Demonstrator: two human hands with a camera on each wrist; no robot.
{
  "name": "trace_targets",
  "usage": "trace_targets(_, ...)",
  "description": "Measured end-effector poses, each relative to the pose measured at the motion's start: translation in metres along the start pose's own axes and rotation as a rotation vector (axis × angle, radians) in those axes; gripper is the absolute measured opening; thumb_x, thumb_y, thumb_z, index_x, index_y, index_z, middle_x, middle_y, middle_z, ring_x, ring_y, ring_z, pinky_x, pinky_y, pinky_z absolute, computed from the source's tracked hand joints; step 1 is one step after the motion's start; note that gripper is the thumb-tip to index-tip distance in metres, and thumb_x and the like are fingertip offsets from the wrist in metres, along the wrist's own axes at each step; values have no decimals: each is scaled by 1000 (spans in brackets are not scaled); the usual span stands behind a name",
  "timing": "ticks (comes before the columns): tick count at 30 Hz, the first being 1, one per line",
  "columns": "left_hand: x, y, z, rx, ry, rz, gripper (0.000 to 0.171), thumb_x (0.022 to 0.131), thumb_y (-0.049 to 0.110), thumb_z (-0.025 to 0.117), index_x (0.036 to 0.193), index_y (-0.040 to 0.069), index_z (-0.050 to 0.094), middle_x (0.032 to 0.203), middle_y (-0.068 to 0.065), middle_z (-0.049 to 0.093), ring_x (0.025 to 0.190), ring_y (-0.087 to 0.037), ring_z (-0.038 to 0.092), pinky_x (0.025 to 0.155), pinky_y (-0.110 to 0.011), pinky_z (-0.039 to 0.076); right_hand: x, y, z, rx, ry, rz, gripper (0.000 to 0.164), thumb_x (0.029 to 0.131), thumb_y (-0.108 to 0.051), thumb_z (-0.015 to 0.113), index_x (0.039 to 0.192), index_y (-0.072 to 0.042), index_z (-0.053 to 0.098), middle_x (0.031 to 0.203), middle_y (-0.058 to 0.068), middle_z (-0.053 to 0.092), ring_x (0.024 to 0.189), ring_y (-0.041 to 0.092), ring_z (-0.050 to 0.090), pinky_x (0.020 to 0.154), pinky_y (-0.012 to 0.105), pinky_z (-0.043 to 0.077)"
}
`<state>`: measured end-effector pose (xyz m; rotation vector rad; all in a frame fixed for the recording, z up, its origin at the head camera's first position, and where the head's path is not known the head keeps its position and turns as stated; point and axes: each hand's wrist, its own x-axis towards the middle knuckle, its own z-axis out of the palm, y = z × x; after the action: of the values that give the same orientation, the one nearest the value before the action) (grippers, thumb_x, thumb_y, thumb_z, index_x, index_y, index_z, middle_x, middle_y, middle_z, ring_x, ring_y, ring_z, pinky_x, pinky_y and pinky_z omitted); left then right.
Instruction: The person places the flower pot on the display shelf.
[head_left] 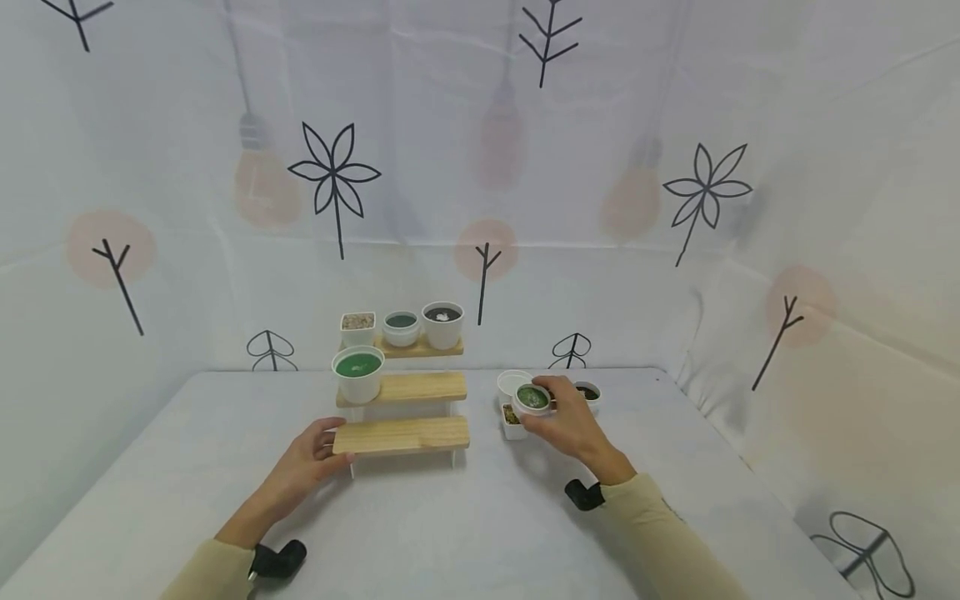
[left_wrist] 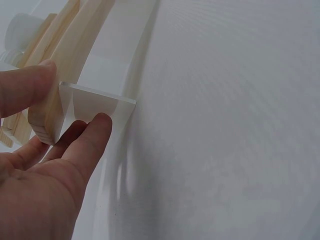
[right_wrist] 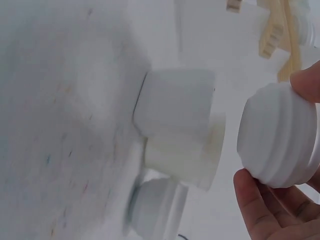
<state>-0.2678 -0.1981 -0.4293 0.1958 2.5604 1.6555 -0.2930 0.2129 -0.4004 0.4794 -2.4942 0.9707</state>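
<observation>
My right hand (head_left: 573,425) holds a small round white pot (head_left: 532,399) with green content, pinched between thumb and fingers. In the right wrist view this ribbed pot (right_wrist: 274,136) is off the table, beside other white pots. At the left end of the lowest step of a three-step wooden stand (head_left: 401,435), my left hand (head_left: 303,462) grips the board. The left wrist view shows the thumb on the board (left_wrist: 70,55) and the fingers by its clear side panel (left_wrist: 95,102). A larger white pot with a green top (head_left: 360,385) stands on the middle step's left end.
The top step bears a square pot of pebbles (head_left: 358,332), a small round pot (head_left: 401,333) and a taller dark-filled pot (head_left: 443,327). Near the right hand stand a white pot (head_left: 513,381), a square pot (head_left: 514,431) and a dark-filled pot (head_left: 592,400). Patterned cloth hangs behind.
</observation>
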Motion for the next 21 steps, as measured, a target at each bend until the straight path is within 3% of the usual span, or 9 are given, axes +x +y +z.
trace_targets(21,1,1,-1,-13,-5,-6,72,86,22,71,143,4,30,138,-27,44,126,-38,47,98,-46,45,29,-44,36,94,-19,-122,59,73,-24,76,124,-4,56,114,7,58,96,16,56,80,34,52)
